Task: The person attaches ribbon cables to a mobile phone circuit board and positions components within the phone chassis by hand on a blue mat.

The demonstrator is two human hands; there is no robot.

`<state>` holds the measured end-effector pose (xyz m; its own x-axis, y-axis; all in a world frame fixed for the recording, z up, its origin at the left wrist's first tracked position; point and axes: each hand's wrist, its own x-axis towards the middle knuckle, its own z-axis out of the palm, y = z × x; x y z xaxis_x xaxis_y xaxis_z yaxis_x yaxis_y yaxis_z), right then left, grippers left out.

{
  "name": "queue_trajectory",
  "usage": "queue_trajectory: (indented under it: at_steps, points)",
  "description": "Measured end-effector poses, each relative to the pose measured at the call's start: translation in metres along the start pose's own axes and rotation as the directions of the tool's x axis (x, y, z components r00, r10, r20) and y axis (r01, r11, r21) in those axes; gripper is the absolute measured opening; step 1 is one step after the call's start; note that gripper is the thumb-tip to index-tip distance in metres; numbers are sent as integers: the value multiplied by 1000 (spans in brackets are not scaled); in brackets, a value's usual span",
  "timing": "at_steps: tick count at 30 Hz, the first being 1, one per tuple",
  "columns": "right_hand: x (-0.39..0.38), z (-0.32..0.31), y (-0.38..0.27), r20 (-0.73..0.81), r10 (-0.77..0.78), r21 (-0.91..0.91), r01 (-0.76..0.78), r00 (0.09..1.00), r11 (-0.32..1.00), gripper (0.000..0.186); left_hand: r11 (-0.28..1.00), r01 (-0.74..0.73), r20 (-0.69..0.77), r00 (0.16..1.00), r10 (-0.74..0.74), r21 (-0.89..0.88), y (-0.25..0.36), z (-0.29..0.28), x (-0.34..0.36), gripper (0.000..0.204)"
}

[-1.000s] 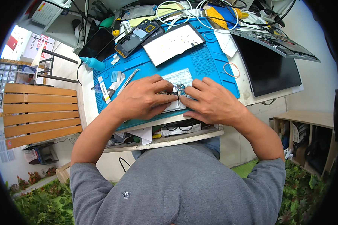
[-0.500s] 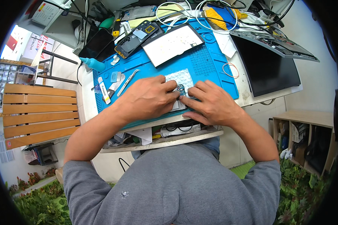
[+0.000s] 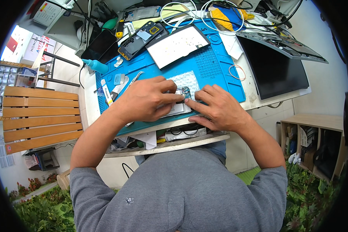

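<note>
An opened phone [image 3: 177, 110] with a bared circuit board [image 3: 185, 92] lies on a blue work mat [image 3: 178, 72], partly on a sheet of bubble wrap [image 3: 189, 79]. My left hand [image 3: 149, 99] is closed over the phone's left side, its index finger reaching across to the board; the hand hides much of the phone. From the right, my right hand [image 3: 220, 107] touches the phone near the board with its index fingertip. Its thumb is spread apart lower down. Whether anything small lies under the fingertips cannot be made out.
Tweezers [image 3: 133, 79] lie left of my left hand, near a white tube-like tool [image 3: 106, 92]. Behind are a white panel [image 3: 178, 46] and a phone frame [image 3: 141, 40]. A dark screen [image 3: 274, 69] stands right; a blue bottle [image 3: 95, 66] lies left. Cables run along the back.
My left hand has shifted left and opened up its pinch, its index finger now stretched over the phone. More of the phone and its board shows. My right hand stays nearly in place.
</note>
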<state>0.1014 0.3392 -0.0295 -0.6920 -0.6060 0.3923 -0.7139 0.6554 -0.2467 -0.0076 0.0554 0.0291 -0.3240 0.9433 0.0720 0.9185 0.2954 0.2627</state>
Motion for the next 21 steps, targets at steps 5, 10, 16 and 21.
queue_trajectory:
  at_steps: [5, 10, 16, 21]
  points:
    - [-3, 2, -1, 5, 22, 9, -22, 1000, 1000, 56, 998, -6, 49, 999, 3, 57, 6, 0, 3, 46]
    - [-4, 4, 0, 0, 25, 7, -25, 1000, 1000, 56, 1000, -3, 0, 1000, 3, 20, 8, 3, -6, 50]
    - [-1, 3, 0, -44, 29, 46, -27, 999, 999, 49, 1000, -17, -31, 999, 18, 26, 8, 6, -6, 48]
    - [-2, 9, 2, -110, 53, 118, -40, 992, 992, 45, 999, -17, 6, 1000, 17, 30, 7, 2, -3, 40]
